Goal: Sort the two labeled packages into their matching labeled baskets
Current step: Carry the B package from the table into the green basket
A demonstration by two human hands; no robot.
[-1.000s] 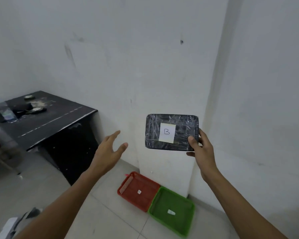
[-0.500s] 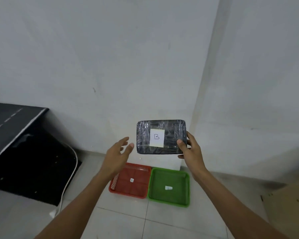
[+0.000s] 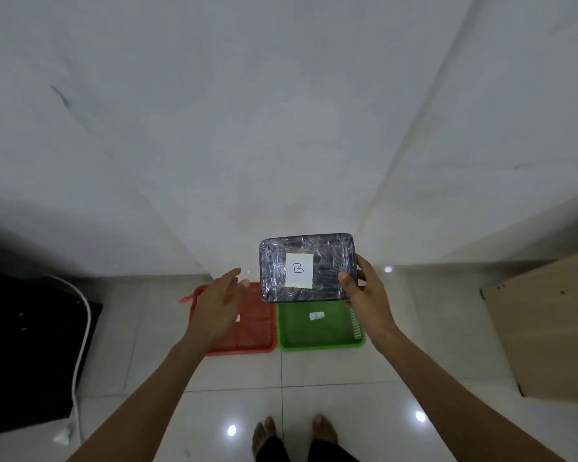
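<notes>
White tiled floor (image 3: 331, 378) and pale walls (image 3: 214, 128) make up the setting. One package (image 3: 309, 266), dark and wrapped in clear film, is held up by the right hand (image 3: 364, 295), thumb on its front face and fingers behind its right edge; a single white label marked "B" is seen on it. The left hand (image 3: 219, 305) is spread and empty, at nine o'clock of the package and just apart from it. Two baskets are counted on the floor, touching side by side: a red basket (image 3: 257, 341), partly covered by the left hand, and a green basket (image 3: 317, 338), its far edge hidden by the package. One small white tag is seen inside the green one. Two bare feet (image 3: 294, 431) are seen at six o'clock. A white cable (image 3: 80, 345) runs down at nine o'clock, and a wooden board (image 3: 548, 328) lies at three o'clock.
</notes>
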